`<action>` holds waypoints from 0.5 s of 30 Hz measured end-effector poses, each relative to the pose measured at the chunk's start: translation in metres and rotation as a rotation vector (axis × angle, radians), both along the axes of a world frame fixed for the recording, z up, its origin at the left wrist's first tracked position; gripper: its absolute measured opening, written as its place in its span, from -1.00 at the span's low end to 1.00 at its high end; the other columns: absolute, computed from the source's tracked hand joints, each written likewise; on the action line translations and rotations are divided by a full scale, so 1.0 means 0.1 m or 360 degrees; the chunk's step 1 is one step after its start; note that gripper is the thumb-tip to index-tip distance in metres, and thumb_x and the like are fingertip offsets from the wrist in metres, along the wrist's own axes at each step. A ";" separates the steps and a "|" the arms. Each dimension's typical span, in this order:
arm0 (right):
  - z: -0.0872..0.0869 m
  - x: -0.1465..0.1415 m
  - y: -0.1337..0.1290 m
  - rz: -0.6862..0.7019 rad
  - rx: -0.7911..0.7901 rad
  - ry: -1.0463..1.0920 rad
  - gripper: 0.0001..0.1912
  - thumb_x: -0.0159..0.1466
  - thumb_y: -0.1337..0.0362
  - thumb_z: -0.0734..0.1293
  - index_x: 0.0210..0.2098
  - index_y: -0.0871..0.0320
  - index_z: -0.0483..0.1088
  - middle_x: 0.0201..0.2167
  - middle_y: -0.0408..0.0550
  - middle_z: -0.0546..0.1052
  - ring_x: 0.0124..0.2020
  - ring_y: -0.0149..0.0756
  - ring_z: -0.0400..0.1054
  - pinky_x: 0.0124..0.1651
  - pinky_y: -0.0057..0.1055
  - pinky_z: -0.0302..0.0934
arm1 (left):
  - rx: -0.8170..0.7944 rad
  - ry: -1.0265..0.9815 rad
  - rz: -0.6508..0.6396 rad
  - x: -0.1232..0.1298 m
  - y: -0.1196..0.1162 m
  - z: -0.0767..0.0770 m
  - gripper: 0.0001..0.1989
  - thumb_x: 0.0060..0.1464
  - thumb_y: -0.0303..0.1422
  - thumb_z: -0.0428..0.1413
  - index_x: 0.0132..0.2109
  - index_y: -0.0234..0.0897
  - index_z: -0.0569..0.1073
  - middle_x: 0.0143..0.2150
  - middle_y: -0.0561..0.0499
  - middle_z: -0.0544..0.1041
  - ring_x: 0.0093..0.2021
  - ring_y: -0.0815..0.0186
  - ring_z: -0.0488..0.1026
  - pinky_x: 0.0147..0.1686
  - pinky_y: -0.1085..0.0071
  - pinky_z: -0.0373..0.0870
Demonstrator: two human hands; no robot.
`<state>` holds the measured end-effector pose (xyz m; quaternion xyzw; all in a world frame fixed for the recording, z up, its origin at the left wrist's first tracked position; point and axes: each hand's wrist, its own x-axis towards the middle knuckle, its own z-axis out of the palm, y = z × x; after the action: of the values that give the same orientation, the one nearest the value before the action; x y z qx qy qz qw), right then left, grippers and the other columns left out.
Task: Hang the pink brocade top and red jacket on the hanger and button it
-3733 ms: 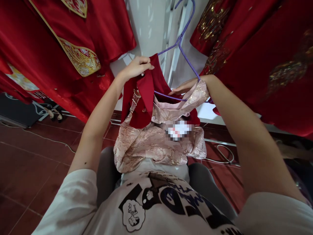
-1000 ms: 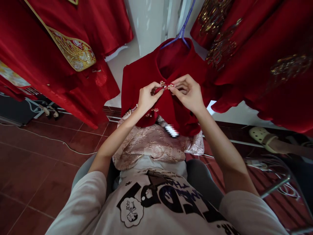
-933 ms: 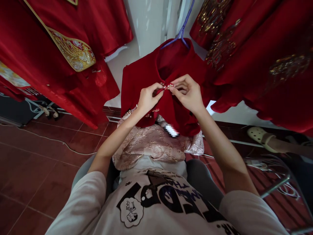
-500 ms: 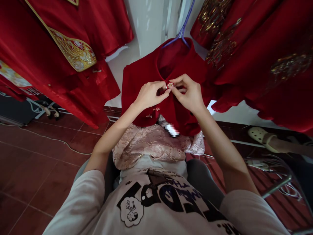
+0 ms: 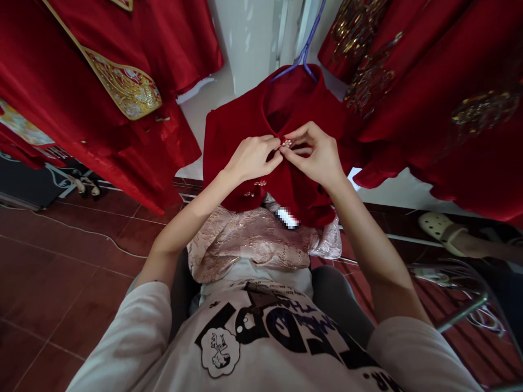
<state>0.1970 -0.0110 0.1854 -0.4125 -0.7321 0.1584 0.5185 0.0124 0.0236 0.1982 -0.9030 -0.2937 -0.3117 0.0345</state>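
A dark red velvet jacket (image 5: pixel 232 130) hangs in front of me on a purple hanger (image 5: pixel 303 56). At its front opening, below the collar, my right hand (image 5: pixel 316 152) pinches a small jewelled button (image 5: pixel 286 143) between thumb and forefinger. My left hand (image 5: pixel 255 158) grips the jacket's opposite front edge right beside it, fingertips nearly touching the other hand. Lower on the jacket are more jewelled fasteners (image 5: pixel 260 184). Across my lap lies a pink brocade cloth (image 5: pixel 245 237) with a metallic sheen, partly under the jacket's hem.
Red embroidered garments (image 5: pixel 171 43) hang at left, and red sequinned ones (image 5: pixel 433 109) at right. A person's foot in a cream clog (image 5: pixel 436 224) is at the right, near a metal-framed chair (image 5: pixel 463 313). A cable (image 5: pixel 93 231) crosses the tiled floor; heeled shoes (image 5: pixel 87 187) stand at left.
Both hands stay at the jacket's front edge with small finger shifts. The jewelled button has moved slightly right, toward my right fingertips. The clogged foot shifted a little right.
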 end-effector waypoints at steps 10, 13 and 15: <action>0.00 0.01 0.03 0.0032 -0.0001 -0.0056 -0.55 0.16 0.01 0.46 -0.01 0.02 0.43 -0.25 -0.02 0.56 -0.16 -0.14 0.50 -0.07 -0.10 0.54 | 0.0101 0.0265 -0.0056 -0.03 0.11 0.07 -0.73 0.19 -0.38 -0.03 -0.18 -0.34 0.55 -0.30 -0.11 0.56 -0.26 0.17 0.52 -0.21 0.28 0.37; 0.01 0.00 0.04 0.0034 -0.0011 -0.0077 -0.57 0.16 0.05 0.47 -0.02 0.00 0.43 -0.26 -0.03 0.55 -0.16 -0.14 0.50 -0.05 -0.09 0.53 | 0.0130 0.0343 -0.0092 -0.03 0.16 0.10 -0.74 0.18 -0.39 -0.02 -0.18 -0.33 0.56 -0.29 -0.11 0.55 -0.24 0.17 0.52 -0.19 0.27 0.37; 0.01 0.00 0.06 0.0029 -0.0010 -0.0091 -0.58 0.15 0.07 0.47 -0.03 -0.01 0.42 -0.26 -0.05 0.54 -0.17 -0.15 0.49 -0.05 -0.09 0.53 | 0.0152 0.0407 -0.0119 -0.03 0.19 0.12 -0.74 0.18 -0.39 -0.02 -0.17 -0.33 0.56 -0.28 -0.12 0.55 -0.22 0.15 0.52 -0.17 0.25 0.38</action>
<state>0.1969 -0.0052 0.1865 -0.4117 -0.7499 0.1535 0.4946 0.0093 0.0423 0.2098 -0.9430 -0.2379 -0.2089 0.1029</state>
